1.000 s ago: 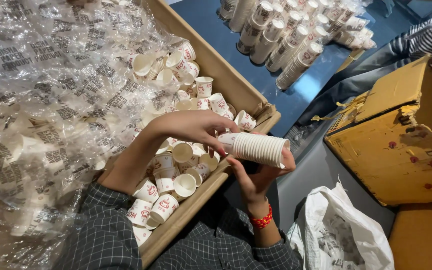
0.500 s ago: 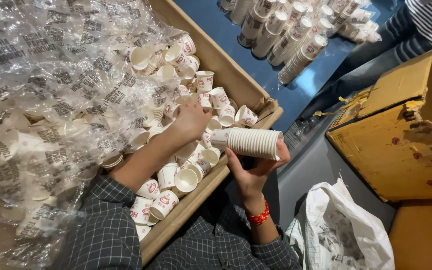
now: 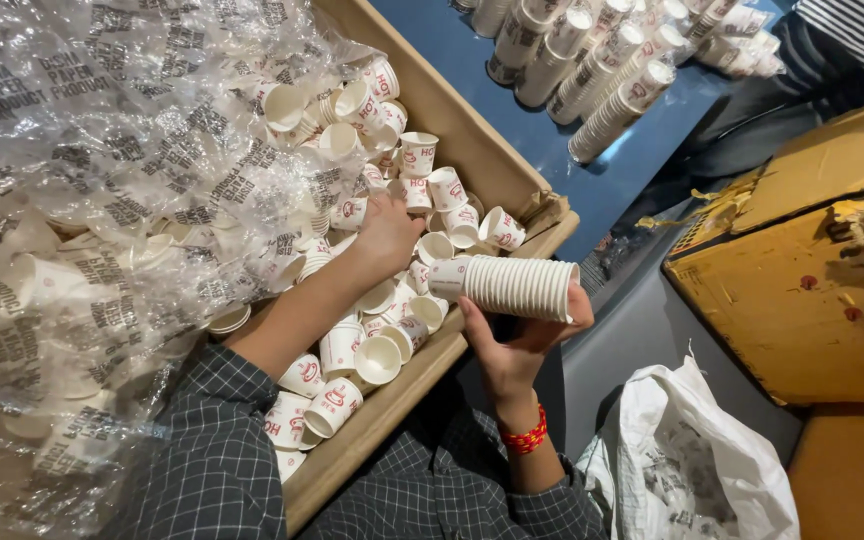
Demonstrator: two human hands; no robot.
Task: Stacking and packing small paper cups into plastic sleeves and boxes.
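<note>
Cardboard box (image 3: pixel 472 150) — right hand (image 3: pixel 512 345) clasps cup stack (image 3: pixel 507 285); left hand (image 3: pixel 387 230) spread open among loose cups (image 3: pixel 392 320).

— Where do the loose cups (image 3: pixel 392 300) lie?
— In the cardboard box (image 3: pixel 472 150), with the plastic wrap (image 3: pixel 102 200) over its left part. The left hand (image 3: pixel 387 232) rests among them.
— And the stack of cups (image 3: pixel 507 287)?
— Sideways in the right hand (image 3: pixel 512 350), over the box's right edge. Rows of stacked cups (image 3: pixel 592 70) lie behind on the bench (image 3: pixel 472 40); a yellow carton (image 3: pixel 802 280) stands right, a bag (image 3: pixel 692 460) before it.
</note>
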